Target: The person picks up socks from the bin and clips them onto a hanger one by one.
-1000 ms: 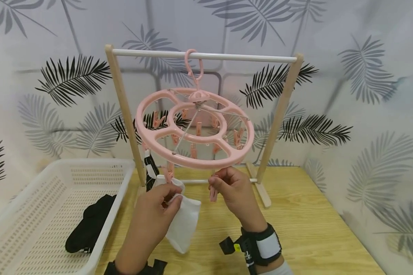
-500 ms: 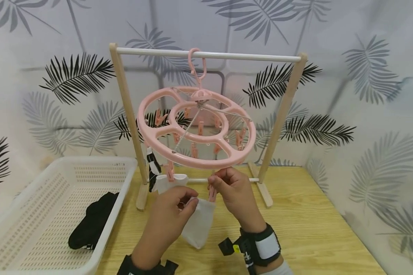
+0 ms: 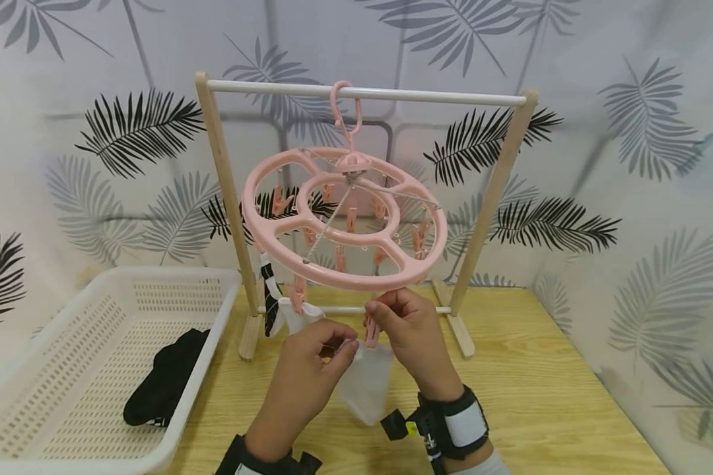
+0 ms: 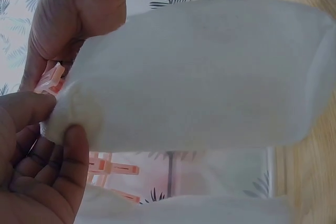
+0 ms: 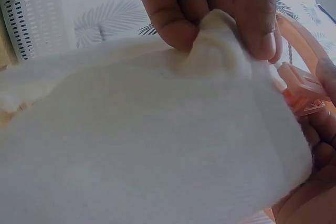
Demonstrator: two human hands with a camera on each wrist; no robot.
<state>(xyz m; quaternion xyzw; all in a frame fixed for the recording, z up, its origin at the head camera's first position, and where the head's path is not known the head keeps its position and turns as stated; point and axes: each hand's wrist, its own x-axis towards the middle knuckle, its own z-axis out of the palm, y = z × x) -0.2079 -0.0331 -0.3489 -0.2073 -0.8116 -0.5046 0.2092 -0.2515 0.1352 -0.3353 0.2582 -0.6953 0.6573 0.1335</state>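
Observation:
My left hand pinches the top edge of a white sock, whose foot hangs down below. My right hand grips a pink clothespin under the front of a round pink drying hanger. In the right wrist view the jaws of this clothespin are right at the sock's edge, beside the left fingertips. Across the left wrist view stretches the pale sock. Left of my hands another white sock hangs from a clothespin, partly hidden by the left hand.
A wooden rack with a white bar carries the hanger by its hook. Several pink clothespins dangle from the rings. Behind on the left hangs a black and white sock. A white basket on the table holds a black sock.
My left hand has carried the white sock to the right, up to the clothespin in my right hand. The right hand has stayed nearly in place. The view has shifted slightly.

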